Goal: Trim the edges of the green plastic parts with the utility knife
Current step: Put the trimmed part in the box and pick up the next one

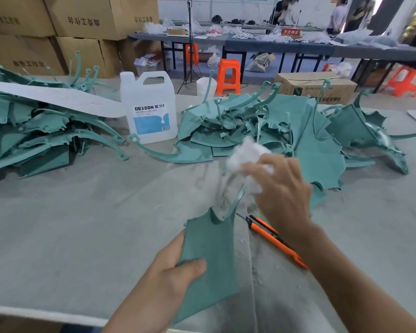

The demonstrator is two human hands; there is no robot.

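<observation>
Nearest the camera, the left hand [175, 277] is gripping the lower edge of a green plastic part [209, 255], thumb on top and fingers curled beneath, holding it tilted above the table [82, 212]. Just beyond, the right hand [281, 193] is clutching a white wad [245, 155] with curled fingers at the part's narrow upper end; that area is blurring, so contact is unclear. The orange utility knife [274, 239] is lying on the table under the right forearm, held by neither of the hands. Farther back, a right heap [262, 126] and a left heap [34, 131] of green parts are flanking a white jug [149, 109]. Cardboard boxes [82, 20] are standing behind.
</observation>
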